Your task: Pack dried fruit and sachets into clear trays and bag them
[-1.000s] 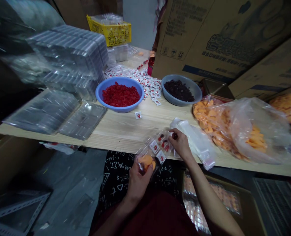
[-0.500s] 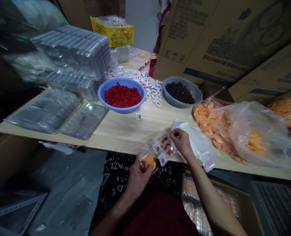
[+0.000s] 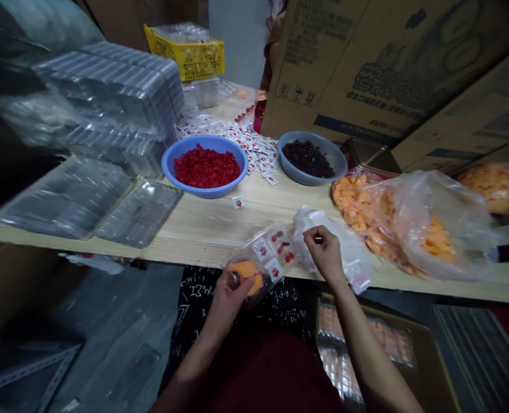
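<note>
My left hand [image 3: 226, 295] grips the near end of a small clear plastic tray [image 3: 260, 261] at the table's front edge. The tray holds orange pieces, white sachets and red and dark bits. My right hand [image 3: 325, 252] is closed in a pinch just right of the tray, its fingertips over a pile of clear plastic bags [image 3: 344, 252]. Whatever the fingers pinch is too small to name. A blue bowl of red pieces [image 3: 205, 166] and a grey bowl of dark pieces [image 3: 308, 158] stand further back.
Stacks of clear plastic trays [image 3: 108, 109] fill the left of the wooden table [image 3: 202, 223]. White sachets [image 3: 254, 149] lie scattered between the bowls. Bags of orange pieces [image 3: 409, 223] sit at right, large cardboard boxes [image 3: 366, 63] behind. A yellow basket [image 3: 189, 54] stands far back.
My right hand has lifted off the tray's far end and shifted slightly right over the plastic bags. My left hand has kept its hold on the tray, which moved a little left.
</note>
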{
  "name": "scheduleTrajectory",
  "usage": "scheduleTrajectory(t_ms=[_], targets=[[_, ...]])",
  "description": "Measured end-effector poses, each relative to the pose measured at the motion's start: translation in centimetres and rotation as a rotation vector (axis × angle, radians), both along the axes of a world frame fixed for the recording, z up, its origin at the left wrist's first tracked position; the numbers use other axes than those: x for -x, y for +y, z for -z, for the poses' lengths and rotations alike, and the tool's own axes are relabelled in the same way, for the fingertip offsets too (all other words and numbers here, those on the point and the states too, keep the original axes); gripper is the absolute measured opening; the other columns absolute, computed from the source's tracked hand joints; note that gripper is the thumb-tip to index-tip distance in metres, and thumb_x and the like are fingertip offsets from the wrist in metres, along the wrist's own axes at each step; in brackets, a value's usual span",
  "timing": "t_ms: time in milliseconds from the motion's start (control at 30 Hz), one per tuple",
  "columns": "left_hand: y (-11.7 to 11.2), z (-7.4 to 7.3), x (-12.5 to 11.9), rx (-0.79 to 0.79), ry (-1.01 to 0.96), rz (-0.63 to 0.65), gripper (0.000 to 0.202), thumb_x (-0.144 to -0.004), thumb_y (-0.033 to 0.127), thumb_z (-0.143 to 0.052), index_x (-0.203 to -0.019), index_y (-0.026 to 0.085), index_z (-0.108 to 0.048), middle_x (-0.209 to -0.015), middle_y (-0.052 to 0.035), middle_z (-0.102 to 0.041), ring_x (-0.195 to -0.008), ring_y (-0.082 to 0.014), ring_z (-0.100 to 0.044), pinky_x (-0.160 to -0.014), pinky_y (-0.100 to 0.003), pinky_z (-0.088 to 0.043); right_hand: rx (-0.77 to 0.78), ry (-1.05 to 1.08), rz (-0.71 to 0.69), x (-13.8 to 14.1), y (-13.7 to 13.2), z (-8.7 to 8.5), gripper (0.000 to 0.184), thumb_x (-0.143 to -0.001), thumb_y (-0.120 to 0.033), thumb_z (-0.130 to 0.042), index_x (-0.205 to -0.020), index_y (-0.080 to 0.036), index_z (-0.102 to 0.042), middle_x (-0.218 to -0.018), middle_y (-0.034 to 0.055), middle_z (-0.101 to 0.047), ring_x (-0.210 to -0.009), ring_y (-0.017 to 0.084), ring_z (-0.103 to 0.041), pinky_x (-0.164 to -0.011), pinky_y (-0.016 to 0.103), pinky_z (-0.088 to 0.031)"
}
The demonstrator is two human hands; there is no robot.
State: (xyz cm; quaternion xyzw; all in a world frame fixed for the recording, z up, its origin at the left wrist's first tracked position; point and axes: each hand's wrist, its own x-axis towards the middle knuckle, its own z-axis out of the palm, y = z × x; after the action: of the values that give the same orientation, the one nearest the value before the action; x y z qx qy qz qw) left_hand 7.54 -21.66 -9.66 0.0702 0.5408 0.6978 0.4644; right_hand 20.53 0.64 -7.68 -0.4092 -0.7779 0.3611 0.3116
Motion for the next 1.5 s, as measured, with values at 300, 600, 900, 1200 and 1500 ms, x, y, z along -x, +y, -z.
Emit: scheduleTrajectory(t_ms=[300, 600, 900, 1200, 1500], targets=[[-0.8, 0.8, 0.8, 0.012, -0.188, -0.101, 0.071, -0.066, 0.033, -0.085, -0.127, 0.018, -0.053, -0.105, -0.0098, -0.073, -0.086, -0.0246, -0.073, -0.078, -0.037, -0.06, -0.143, -0.27, -0.158, 1.6, -1.0, 1.1, 0.011, -0.075, -0.021, -0.058, -0.086, -0.019, -0.059, -0.083, 0.0025, -0.058, -0.073, 0.017, -0.053, -0.069, 0.028, -0.04], [0.3, 1.1, -1.6, -0.033, -0.129, -0.082, 0.062, -0.07, 0.032, -0.082, -0.124, 0.018, -0.056, -0.107, -0.0085, -0.072, -0.091, -0.0209, -0.071, -0.083, -0.033, -0.057, -0.081, -0.436, -0.286, 4.7, 2.7, 1.4, 0.01, -0.072, -0.012, -0.056, -0.065, -0.019, -0.055, -0.065, -0.0006, -0.056, -0.061, 0.013, -0.048, -0.06, 0.026, -0.032], [0.5, 2.7, -2.3, -0.016, -0.034, 0.01, 0.05, -0.076, 0.033, -0.078, -0.118, 0.016, -0.059, -0.107, -0.0093, -0.073, -0.095, -0.0224, -0.07, -0.087, -0.035, -0.055, 0.133, -0.344, -0.295, 4.2, 4.6, 2.6, 0.009, -0.067, -0.021, -0.057, -0.06, -0.017, -0.061, -0.056, -0.0018, -0.058, -0.054, 0.012, -0.05, -0.053, 0.023, -0.034], [0.6, 2.9, -2.0, 0.011, 0.156, 0.086, 0.046, -0.078, 0.034, -0.073, -0.119, 0.016, -0.062, -0.114, -0.0108, -0.072, -0.104, -0.0239, -0.069, -0.094, -0.037, -0.054, 0.259, -0.097, -0.229, 3.4, 4.1, 0.9, 0.026, -0.068, -0.044, -0.065, -0.066, -0.018, -0.062, -0.062, 0.0003, -0.06, -0.057, 0.012, -0.049, -0.056, 0.025, -0.038], [1.2, 2.7, -0.4, 0.053, 0.397, 0.22, 0.039, -0.08, 0.034, -0.069, -0.114, 0.015, -0.067, -0.105, -0.0089, -0.074, -0.095, -0.0235, -0.07, -0.088, -0.035, -0.055, 0.322, -0.032, -0.227, 2.9, 4.6, -0.6, 0.035, -0.065, -0.051, -0.073, -0.067, -0.017, -0.066, -0.059, 0.0013, -0.061, -0.053, 0.012, -0.048, -0.053, 0.026, -0.037]])
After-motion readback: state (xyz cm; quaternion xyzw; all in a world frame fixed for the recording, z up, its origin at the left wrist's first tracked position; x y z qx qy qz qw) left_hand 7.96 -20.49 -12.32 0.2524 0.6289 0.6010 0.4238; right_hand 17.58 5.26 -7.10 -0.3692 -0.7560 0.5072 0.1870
